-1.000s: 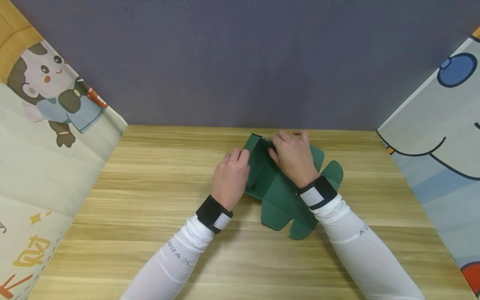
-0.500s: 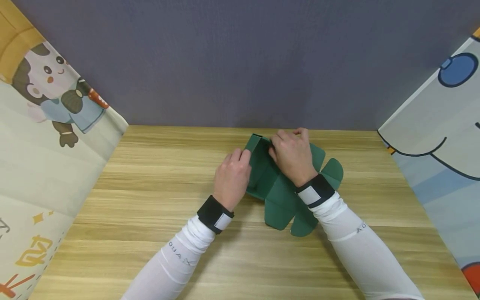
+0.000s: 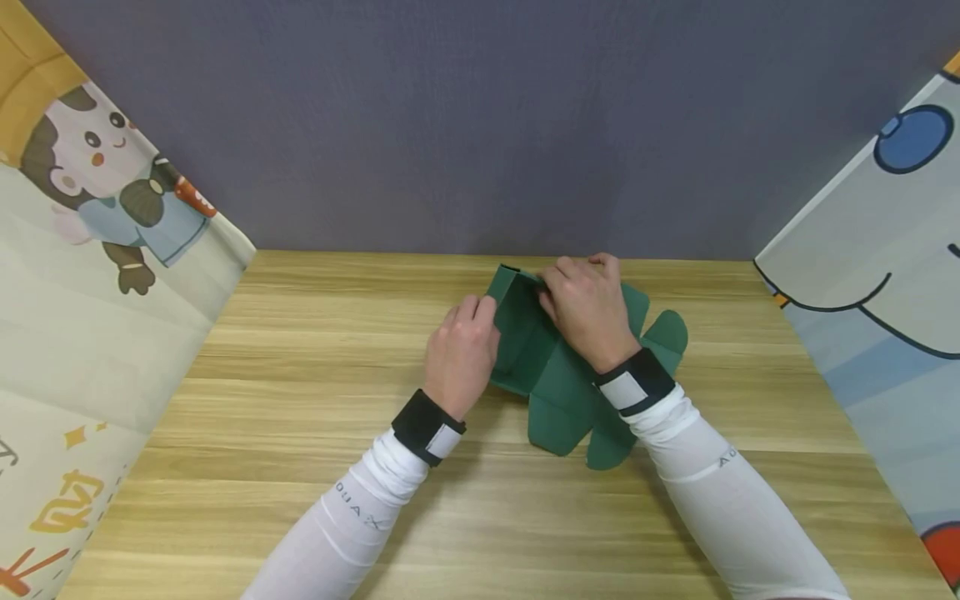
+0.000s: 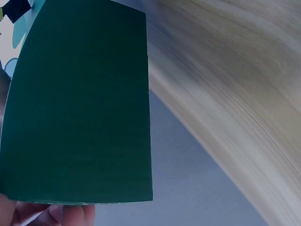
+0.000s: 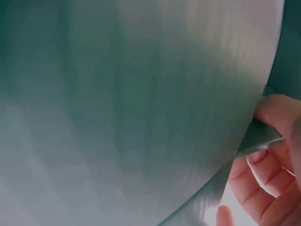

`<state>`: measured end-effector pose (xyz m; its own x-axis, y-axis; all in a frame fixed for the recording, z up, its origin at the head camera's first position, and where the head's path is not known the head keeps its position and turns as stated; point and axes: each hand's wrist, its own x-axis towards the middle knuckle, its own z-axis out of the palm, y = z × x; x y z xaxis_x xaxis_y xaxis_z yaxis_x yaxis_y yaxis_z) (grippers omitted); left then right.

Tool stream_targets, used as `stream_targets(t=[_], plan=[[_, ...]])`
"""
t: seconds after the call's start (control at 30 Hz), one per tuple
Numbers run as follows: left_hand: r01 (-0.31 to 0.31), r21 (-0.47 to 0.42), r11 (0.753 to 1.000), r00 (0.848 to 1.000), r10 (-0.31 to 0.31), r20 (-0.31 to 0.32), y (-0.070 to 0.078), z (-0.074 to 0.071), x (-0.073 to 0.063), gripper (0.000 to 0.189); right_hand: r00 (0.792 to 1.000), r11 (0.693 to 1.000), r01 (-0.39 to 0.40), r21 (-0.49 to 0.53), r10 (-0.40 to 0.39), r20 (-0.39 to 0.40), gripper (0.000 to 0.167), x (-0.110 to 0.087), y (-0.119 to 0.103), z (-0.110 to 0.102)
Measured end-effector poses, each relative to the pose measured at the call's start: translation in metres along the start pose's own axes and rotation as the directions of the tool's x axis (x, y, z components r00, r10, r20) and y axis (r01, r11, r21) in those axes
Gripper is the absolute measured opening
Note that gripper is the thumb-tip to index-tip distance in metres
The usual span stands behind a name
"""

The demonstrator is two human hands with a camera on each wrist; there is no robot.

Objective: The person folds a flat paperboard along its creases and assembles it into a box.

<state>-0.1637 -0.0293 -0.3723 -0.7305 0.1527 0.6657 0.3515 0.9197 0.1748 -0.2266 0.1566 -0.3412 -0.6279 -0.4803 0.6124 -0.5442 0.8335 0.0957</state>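
Note:
Between the two hands stands a green cardboard box [image 3: 573, 383], partly folded, its lid and side flaps spread out toward the right and front. My left hand [image 3: 460, 354] grips the upper edge of the box's left wall; in the left wrist view that flat green wall [image 4: 80, 103] fills much of the picture, with fingers [image 4: 73, 215] at its lower edge. The right hand [image 3: 588, 317] holds the far wall near its top. Seen from the right wrist, its thumb and fingers [image 5: 263, 181] pinch a narrow green flap [image 5: 258, 139]. The box's far wall is largely hidden behind that hand.
The wood-grain table [image 3: 300, 375] carries the box near its back edge. A dark grey panel [image 3: 480, 125] rises behind. Cartoon-printed cloths [image 3: 97, 292] border the left side, with a similar printed cloth [image 3: 862, 250] on the right.
Both hands keep their grip with only slight shifts. The box's loose lid and flaps at the front and right have risen a little toward the back.

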Motion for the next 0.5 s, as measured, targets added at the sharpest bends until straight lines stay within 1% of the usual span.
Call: stream_targets(t=[0.13, 0.3, 0.37, 0.43, 0.5], plan=[[0.033, -0.020, 0.999, 0.999, -0.033, 0.006, -0.002, -0.001, 0.001, 0.020, 1.000, 1.000, 0.006, 0.016, -0.005, -0.015, 0.024, 0.000, 0.000, -0.005], [0.096, -0.073, 0.993, 0.995, -0.094, 0.030, -0.007, -0.001, 0.002, 0.020, 0.998, 0.999, 0.009, 0.053, -0.006, -0.056, 0.038, -0.002, -0.001, -0.013], [0.129, -0.099, 0.987, 0.991, -0.126, 0.037, -0.010, -0.001, 0.003, 0.019, 0.998, 0.997, 0.009, 0.079, -0.003, -0.070, 0.042, -0.004, -0.003, -0.018], [0.166, -0.127, 0.978, 0.986, -0.162, 0.044, -0.012, -0.001, 0.003, 0.020, 0.998, 0.994, 0.007, 0.108, 0.000, -0.070, 0.041, -0.006, -0.005, -0.023], [0.213, -0.157, 0.964, 0.977, -0.207, 0.055, -0.015, 0.000, 0.004, 0.022, 0.999, 0.988, 0.003, 0.156, 0.005, -0.052, 0.038, -0.010, -0.009, -0.029]])
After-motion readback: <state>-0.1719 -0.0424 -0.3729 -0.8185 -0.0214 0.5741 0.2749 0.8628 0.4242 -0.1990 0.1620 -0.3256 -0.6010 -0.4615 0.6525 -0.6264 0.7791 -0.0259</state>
